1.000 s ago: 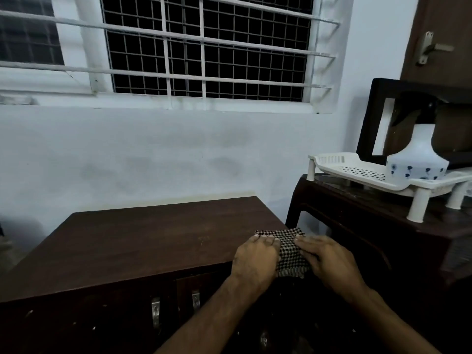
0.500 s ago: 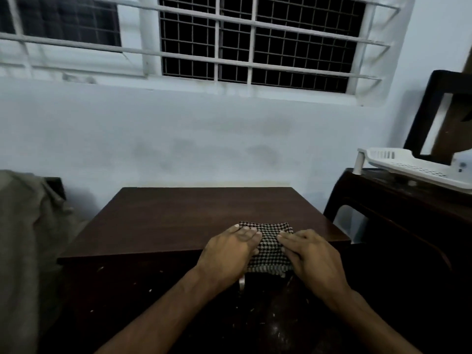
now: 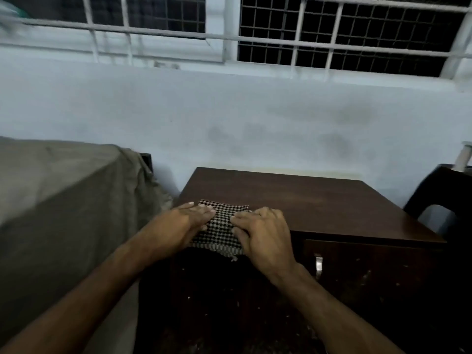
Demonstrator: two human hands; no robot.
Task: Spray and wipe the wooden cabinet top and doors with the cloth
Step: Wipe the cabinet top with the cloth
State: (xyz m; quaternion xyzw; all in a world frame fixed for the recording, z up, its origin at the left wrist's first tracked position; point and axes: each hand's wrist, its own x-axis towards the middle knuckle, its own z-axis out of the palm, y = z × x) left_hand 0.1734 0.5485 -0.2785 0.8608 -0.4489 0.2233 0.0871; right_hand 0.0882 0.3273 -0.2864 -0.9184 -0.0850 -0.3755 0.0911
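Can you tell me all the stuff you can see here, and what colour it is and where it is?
cabinet: 1, dark brown wood, centre, against the wall
cloth: 1, black-and-white checked, front left edge of the cabinet top
door handle: 1, silver, cabinet front
draped fabric: 1, grey-beige, left
dark furniture: 1, far right
window bars: white, top
wall: pale blue-white, behind
left hand: flat on the cloth
right hand: pressing on the cloth
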